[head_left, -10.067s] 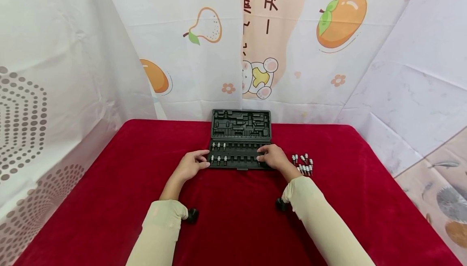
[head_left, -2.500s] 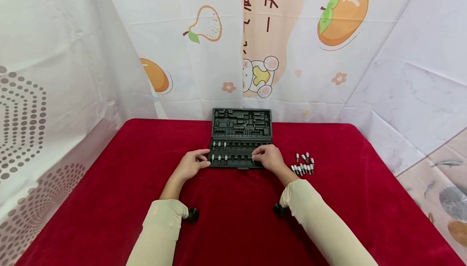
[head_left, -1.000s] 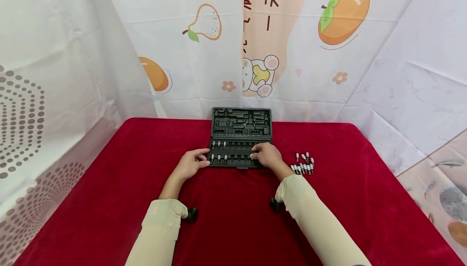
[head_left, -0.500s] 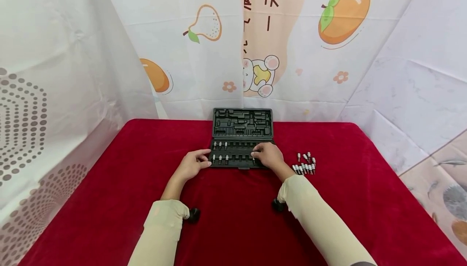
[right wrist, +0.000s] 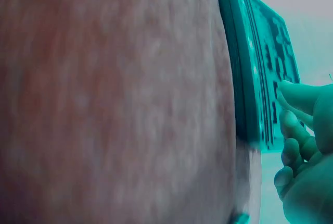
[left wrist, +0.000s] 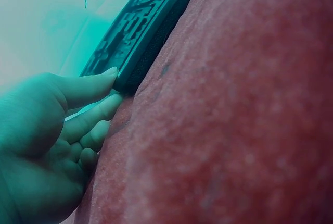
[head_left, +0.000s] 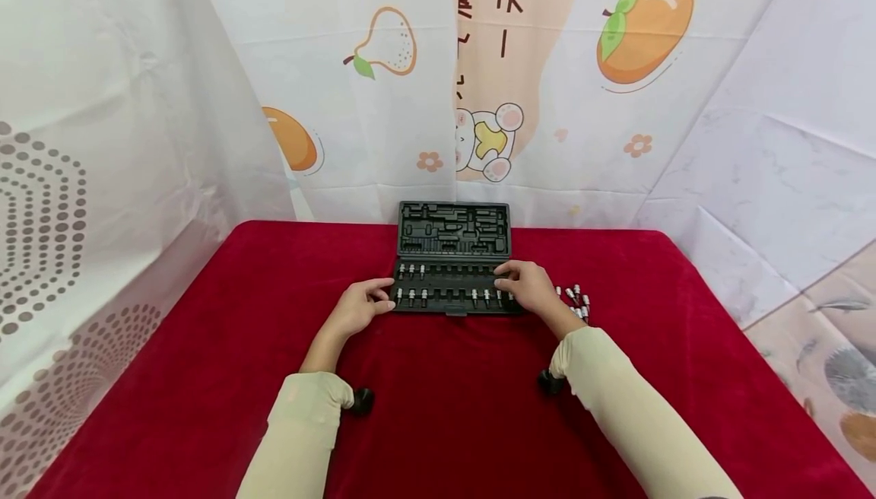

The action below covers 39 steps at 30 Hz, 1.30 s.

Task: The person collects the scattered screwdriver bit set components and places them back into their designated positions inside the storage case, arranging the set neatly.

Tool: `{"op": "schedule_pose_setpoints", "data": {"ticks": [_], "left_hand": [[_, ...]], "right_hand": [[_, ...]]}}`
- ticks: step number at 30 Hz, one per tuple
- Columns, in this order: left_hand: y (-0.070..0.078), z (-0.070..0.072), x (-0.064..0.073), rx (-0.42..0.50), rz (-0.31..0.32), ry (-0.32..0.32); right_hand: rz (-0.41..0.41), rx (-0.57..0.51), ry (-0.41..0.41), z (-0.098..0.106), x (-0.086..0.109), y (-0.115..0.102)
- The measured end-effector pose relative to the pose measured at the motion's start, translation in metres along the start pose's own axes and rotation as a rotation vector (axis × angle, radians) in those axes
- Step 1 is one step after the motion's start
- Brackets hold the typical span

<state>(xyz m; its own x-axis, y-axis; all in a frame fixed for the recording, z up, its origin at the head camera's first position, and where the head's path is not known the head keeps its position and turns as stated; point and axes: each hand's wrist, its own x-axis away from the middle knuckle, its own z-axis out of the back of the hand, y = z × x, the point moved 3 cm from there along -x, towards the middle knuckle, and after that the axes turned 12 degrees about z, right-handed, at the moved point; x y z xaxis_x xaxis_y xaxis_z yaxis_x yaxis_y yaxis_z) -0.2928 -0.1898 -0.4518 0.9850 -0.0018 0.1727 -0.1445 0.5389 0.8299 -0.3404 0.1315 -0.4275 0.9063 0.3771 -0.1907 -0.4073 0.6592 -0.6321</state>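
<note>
A black socket case (head_left: 452, 286) lies with its lid raised at the back of the table. Bit sockets (head_left: 412, 295) with silver tops stand at the left of both rows. Further bit sockets (head_left: 487, 296) sit at the right of the front row, partly covered by my right hand. My left hand (head_left: 356, 309) touches the left end of the case, thumb at the front corner, other fingers loosely bent. Over the case's right end my right hand (head_left: 537, 288) hovers, thumb and forefinger apart. The right wrist view shows no socket between the fingers (right wrist: 299, 96).
Loose bit sockets (head_left: 578, 301) lie on the red cloth (head_left: 452, 408) right of the case, some hidden by my right forearm. The lid (head_left: 455, 229) leans up near the printed curtain (head_left: 383, 141) behind the table.
My right hand has moved right, away from a bit socket in the front row, which now stands uncovered in its slot. The left hand keeps its place at the case.
</note>
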Motion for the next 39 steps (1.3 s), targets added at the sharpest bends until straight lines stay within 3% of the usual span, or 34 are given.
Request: {"op": "schedule_pose_setpoints", "data": {"ticks": [13, 25, 33, 39], "left_hand": [[0.0, 0.001, 0.0, -0.014, 0.002, -0.003], [0.002, 0.001, 0.001, -0.013, 0.019, -0.003], [0.001, 0.001, 0.001, -0.006, 0.015, -0.003], [0.001, 0.0, 0.001, 0.0, 0.007, 0.001]], "right_hand": [[0.001, 0.045, -0.037, 0.027, 0.011, 0.022], [0.054, 0.039, -0.161, 0.044, 0.026, 0.035], [0.134, 0.084, -0.209, 0.05, 0.038, 0.042], [0.143, 0.101, -0.236, 0.054, 0.044, 0.045]]}}
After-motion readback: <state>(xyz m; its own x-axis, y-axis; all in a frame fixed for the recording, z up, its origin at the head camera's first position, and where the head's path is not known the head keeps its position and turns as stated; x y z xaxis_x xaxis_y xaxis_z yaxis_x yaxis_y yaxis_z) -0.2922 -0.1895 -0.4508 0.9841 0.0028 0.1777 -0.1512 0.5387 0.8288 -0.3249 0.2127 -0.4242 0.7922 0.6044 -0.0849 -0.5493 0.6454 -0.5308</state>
